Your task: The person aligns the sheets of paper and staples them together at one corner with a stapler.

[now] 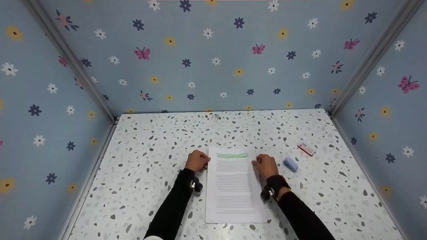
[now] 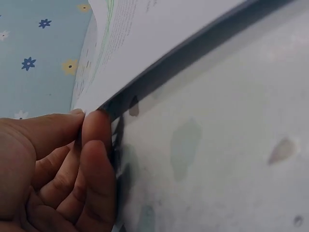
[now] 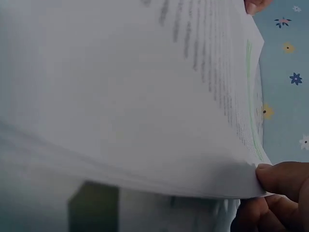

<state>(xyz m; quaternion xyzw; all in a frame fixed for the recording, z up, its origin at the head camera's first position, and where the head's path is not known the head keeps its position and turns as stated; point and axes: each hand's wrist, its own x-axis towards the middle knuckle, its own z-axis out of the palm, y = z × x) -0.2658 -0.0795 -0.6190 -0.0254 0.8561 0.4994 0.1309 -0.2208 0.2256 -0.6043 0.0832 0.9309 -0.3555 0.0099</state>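
Observation:
Printed sheets of paper (image 1: pixel 233 186), several in a stack, lie upright before me, with green highlighter strokes across the top lines. My left hand (image 1: pixel 197 160) pinches the left edge near the top; in the left wrist view the thumb and index finger (image 2: pixel 96 126) meet on that edge, which is lifted off the table. On the opposite edge my right hand (image 1: pixel 266 165) pinches the paper between thumb (image 3: pixel 280 178) and fingers, and the sheets bow upward there in the right wrist view. The lower end of the stack rests on the table.
To the right of my right hand lies a small light-blue object (image 1: pixel 290 164), perhaps a stapler. Beyond it is a small red and white box (image 1: pixel 306 149). The speckled white table (image 1: pixel 150 140) is enclosed by flowered blue panels (image 1: pixel 213 66) at the back and both sides.

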